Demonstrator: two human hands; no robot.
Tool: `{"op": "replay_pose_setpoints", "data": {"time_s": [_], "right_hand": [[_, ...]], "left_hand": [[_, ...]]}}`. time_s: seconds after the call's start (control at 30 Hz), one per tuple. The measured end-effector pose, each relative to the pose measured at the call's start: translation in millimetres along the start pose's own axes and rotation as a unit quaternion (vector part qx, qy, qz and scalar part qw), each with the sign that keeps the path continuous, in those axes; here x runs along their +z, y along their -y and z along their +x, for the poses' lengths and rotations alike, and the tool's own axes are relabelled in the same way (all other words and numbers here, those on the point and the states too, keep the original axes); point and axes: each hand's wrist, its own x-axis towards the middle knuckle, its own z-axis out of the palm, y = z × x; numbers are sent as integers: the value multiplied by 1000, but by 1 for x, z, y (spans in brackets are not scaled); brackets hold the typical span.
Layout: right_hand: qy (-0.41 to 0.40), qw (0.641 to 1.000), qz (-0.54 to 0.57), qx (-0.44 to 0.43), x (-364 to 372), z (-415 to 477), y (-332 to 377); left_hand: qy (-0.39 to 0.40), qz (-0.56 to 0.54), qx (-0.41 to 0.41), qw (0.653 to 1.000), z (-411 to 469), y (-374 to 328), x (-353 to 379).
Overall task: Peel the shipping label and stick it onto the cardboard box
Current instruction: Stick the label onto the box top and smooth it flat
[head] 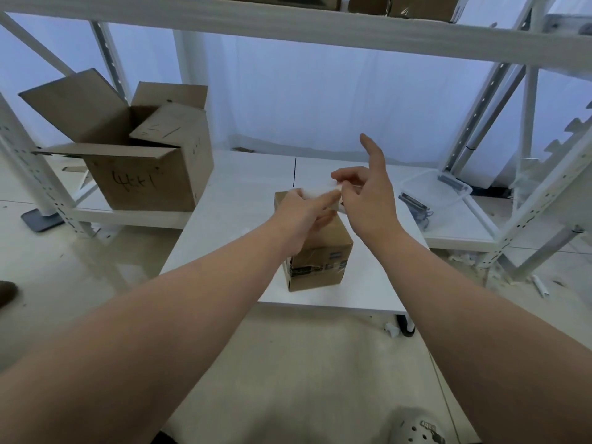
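Observation:
A small brown cardboard box (320, 261) with tape and printed marks stands on a low white table (237, 213). Above its far top edge both hands hold a white shipping label (318, 192). My left hand (304, 213) grips the label's left side, thumb and fingers curled round it. My right hand (365, 200) pinches the label's right corner between thumb and a bent finger, while its index finger points up and away. The box's top face is mostly hidden by my left hand.
A large open cardboard box (141, 149) marked with handwriting sits on a low shelf at left. A clear plastic tub (435, 193) lies on the shelf at right. White metal racking (320, 33) surrounds the table. A shoe (416, 427) shows near the bottom edge.

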Motion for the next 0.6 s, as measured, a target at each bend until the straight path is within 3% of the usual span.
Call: {"op": "replay_pose_setpoints", "data": {"time_s": [0.1, 0.23, 0.37, 0.43, 0.53, 0.6], "right_hand": [[-7, 1000, 5, -10, 0, 0, -2], [-39, 999, 23, 9, -4, 1, -3], [-46, 994, -73, 66, -8, 6, -13], [-18, 985, -137, 103, -11, 6, -21], [84, 960, -242, 109, -17, 1, -21], [167, 962, -181, 115, -21, -2, -16]], "left_hand": [[-43, 0, 12, 999, 0, -3, 0], [-42, -45, 30, 998, -4, -12, 2], [-19, 72, 107, 991, -6, -21, -7], [37, 189, 133, 972, -11, -28, -16], [165, 351, 117, 914, -18, -39, -28], [196, 363, 94, 906, -22, -43, -32]]}}
